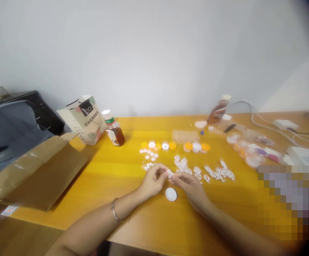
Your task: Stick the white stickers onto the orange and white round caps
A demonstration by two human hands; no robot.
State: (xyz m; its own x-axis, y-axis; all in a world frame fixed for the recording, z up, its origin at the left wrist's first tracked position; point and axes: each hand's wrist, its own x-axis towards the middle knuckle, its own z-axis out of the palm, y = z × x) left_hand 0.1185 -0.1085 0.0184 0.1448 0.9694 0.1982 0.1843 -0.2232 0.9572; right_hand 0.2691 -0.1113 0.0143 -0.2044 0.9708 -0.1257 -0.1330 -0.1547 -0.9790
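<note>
Over the yellow table point(133, 195), my left hand point(154, 180) and my right hand point(190, 185) meet, pinching a small white openwork piece point(169, 173) between their fingertips. A round white lid point(171, 194) lies flat just below the fingers. Behind my right hand are loose white openwork pieces point(182, 164), with more of them point(220, 173) spread to the right. Small white discs point(148, 154) lie beyond my left hand. Farther back is a row of orange lids point(172, 146) and white lids point(165, 146).
An open cardboard box point(50, 170) and a paper bag point(86, 121) stand left, beside a bottle of dark liquid point(114, 129). A brown-labelled bottle point(218, 111) is at the back right. Cables point(261, 121) and plastic-wrapped coloured discs point(253, 156) lie right. A clear tray point(185, 136) sits behind the lids.
</note>
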